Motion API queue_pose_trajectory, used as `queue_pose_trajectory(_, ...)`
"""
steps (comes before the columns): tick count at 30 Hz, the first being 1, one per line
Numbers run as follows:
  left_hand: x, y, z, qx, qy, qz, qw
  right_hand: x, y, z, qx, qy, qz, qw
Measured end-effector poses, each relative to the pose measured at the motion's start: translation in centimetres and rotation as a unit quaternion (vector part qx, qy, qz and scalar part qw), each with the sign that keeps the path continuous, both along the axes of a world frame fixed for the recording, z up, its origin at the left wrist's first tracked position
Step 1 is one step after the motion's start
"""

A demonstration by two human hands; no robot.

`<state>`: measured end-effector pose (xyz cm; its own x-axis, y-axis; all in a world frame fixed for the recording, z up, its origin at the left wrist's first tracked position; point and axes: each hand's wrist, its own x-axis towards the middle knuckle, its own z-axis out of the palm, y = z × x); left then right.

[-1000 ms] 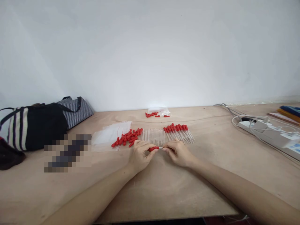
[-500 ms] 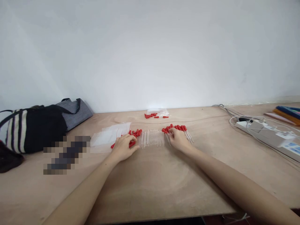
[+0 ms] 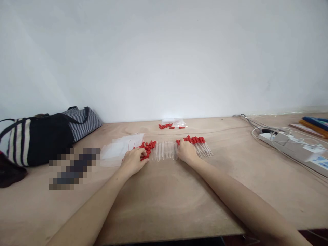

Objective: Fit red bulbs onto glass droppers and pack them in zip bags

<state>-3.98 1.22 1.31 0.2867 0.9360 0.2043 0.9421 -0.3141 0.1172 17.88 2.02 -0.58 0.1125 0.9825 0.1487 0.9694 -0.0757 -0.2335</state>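
A row of clear thin tubes (image 3: 165, 151) lies side by side on the wooden table. To its right, several tubes with red bulbs (image 3: 197, 140) on their far ends lie slanted in a row. My right hand (image 3: 186, 152) is bent down over the right end of the clear row; its fingertips and anything between them are hidden. Loose red bulbs (image 3: 148, 146) are piled left of the clear tubes. My left hand (image 3: 133, 161) rests at this pile, its fingers curved and apart, touching the red bulbs. Clear plastic bags (image 3: 115, 150) lie beyond and left of it.
More red bulbs (image 3: 166, 126) and a small clear bag (image 3: 173, 121) lie near the wall. Black and striped bags (image 3: 48, 140) and a pixelated dark object (image 3: 77, 169) are at left. A power strip (image 3: 294, 147) with cables and coloured books (image 3: 315, 124) are at right.
My right hand has moved left, from the red-bulbed tubes to the edge of the clear row. My left hand has barely shifted at the bulb pile. The view has moved slightly.
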Motion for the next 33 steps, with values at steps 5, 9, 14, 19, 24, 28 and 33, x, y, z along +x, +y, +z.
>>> queue_pose_trajectory(5,0.0,-0.1,-0.1,-0.022,-0.023,0.013,0.999,0.5,-0.6,0.3,0.018,-0.016,-0.007,1.000)
queue_pose_trajectory(9,0.1,0.0,-0.1,-0.043,-0.041,0.030,0.998,0.5,-1.1,0.9,-0.036,-0.017,-0.001,0.999)
queue_pose_trajectory(14,0.2,0.1,-0.1,-0.040,-0.026,0.041,0.998,0.0,-0.6,1.3,-0.078,-0.006,-0.006,0.997)
queue_pose_trajectory(19,0.4,0.0,-0.1,-0.041,-0.002,0.042,0.998,-0.3,0.4,1.5,-0.109,0.010,-0.007,0.994)
queue_pose_trajectory(24,0.6,-0.1,-0.1,-0.034,0.000,0.048,0.998,-0.3,1.2,1.9,-0.134,0.032,0.002,0.990)
queue_pose_trajectory(28,0.7,-0.4,-0.1,-0.033,-0.028,0.031,0.999,1.2,1.1,2.3,-0.146,0.055,0.017,0.988)
queue_pose_trajectory(33,1.4,-1.0,-0.5,-0.026,-0.127,-0.057,0.990,4.6,-0.6,2.4,-0.214,0.212,0.123,0.945)
